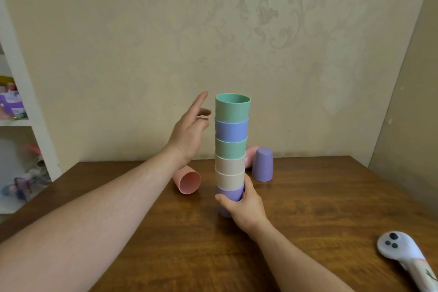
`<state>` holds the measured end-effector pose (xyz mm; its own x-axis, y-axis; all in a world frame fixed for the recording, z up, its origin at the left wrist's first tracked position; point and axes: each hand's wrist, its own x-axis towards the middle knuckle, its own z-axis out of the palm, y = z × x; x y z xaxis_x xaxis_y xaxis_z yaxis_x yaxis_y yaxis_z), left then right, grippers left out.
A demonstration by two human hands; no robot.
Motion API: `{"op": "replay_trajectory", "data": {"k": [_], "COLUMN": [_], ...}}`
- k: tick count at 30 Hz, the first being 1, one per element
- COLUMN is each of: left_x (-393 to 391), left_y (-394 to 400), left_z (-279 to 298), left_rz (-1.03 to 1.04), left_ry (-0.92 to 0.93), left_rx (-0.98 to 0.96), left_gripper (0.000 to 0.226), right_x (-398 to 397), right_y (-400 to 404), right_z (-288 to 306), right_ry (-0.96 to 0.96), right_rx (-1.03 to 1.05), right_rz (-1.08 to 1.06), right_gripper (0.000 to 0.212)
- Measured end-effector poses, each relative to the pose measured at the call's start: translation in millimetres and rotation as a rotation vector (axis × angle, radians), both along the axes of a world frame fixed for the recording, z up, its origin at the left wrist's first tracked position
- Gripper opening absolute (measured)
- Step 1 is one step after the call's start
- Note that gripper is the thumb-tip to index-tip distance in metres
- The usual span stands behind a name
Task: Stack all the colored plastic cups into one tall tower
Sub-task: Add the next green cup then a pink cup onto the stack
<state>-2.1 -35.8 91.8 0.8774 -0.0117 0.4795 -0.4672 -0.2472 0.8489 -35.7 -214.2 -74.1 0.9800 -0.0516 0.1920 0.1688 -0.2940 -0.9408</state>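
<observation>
A tower of nested cups (pixel 231 147) stands upright on the wooden table (pixel 308 208): green on top, then blue, green, two cream ones and a purple cup at the bottom. My right hand (pixel 244 206) grips that bottom purple cup. My left hand (pixel 189 130) hovers open just left of the upper cups, fingers spread, not touching them. A pink cup (pixel 187 182) lies on its side left of the tower. Behind the tower to the right, a purple cup (pixel 262 165) stands upside down, with another pink cup (pixel 250 156) partly hidden beside it.
A white controller (pixel 403 256) lies near the table's front right corner. A wallpapered wall rises close behind the table. White shelves (pixel 21 102) holding toys stand to the left.
</observation>
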Motion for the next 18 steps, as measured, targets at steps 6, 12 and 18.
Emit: {"op": "replay_trajectory", "data": {"k": [6,12,18], "left_x": [30,32,30], "left_y": [74,95,76], "left_z": [-62,-128,-121], "left_rz": [0.249,0.171,0.229], "left_ry": [0.096,0.219,0.295], "left_rx": [1.044,1.263,1.224], "left_gripper": [0.091,0.106,0.099], "right_x": [4,7,7], "right_y": [2,0,0], "right_z": [-9,-11,-10], "right_ry": [-0.027,-0.032,-0.012], "right_rx": [0.016,0.029,0.018], "right_rz": [-0.017,0.004,0.005], "right_gripper": [0.069,0.073,0.082]}}
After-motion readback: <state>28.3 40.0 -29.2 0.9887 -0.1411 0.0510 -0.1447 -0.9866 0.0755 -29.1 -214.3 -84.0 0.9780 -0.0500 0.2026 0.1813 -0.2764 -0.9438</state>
